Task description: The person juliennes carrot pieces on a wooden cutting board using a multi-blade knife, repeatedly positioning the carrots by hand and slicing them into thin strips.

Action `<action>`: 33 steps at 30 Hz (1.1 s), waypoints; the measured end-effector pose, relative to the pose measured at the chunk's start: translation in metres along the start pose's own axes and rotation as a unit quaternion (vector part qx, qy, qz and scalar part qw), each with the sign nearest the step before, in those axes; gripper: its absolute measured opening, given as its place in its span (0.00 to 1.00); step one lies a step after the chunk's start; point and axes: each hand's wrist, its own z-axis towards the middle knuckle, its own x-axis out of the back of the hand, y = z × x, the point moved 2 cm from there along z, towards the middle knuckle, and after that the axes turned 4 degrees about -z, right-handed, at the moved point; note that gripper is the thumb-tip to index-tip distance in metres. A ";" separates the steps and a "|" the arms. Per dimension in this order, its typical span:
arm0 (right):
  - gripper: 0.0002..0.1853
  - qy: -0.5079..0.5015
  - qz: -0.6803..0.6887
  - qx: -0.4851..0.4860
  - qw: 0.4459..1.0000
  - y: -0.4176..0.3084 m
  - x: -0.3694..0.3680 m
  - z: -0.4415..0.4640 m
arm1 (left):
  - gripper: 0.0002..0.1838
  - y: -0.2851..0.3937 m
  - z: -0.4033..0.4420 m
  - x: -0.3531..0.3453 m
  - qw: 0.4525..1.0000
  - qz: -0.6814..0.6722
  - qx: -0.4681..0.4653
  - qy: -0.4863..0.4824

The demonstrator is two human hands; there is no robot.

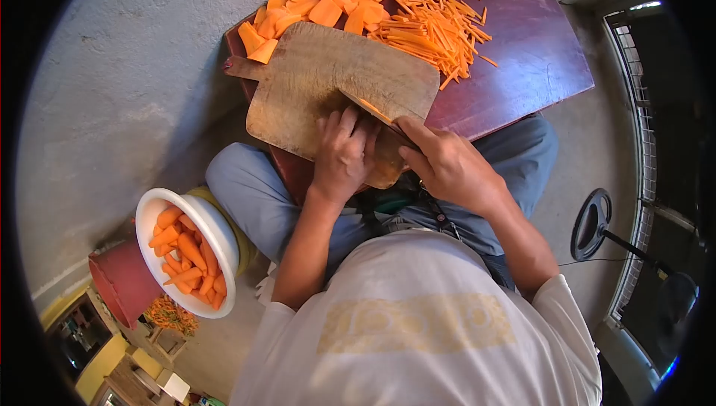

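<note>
A red bucket (119, 287) is at the far left. Next comes a white bowl (220, 218) full of whole carrots (192, 249). Flat carrot slices (324, 11) lie on the red table (537, 48), just past the wooden board (321, 70). The left hand (344, 149) is on the board with its fingers bent; I cannot tell if they hold anything. A knife (380, 114) is beside it, with a bit of orange carrot along its blade. The right hand's (451, 167) fingers are wrapped tight around the knife handle. Thin carrot sticks (436, 37) lie in a pile past the board's right side.
</note>
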 end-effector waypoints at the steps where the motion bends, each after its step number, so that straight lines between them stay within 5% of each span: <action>1: 0.21 -0.002 0.003 -0.002 1.000 -0.003 0.005 -0.006 | 0.14 -0.001 -0.001 -0.001 1.000 -0.002 -0.001 0.004; 14: 0.22 -0.029 -0.023 -0.018 0.999 -0.007 -0.006 -0.006 | 0.10 -0.006 -0.008 0.000 0.999 -0.043 0.020 0.020; 33: 0.22 -0.014 -0.026 -0.018 0.999 -0.011 -0.012 -0.001 | 0.19 -0.004 -0.010 0.004 0.997 -0.063 0.033 0.028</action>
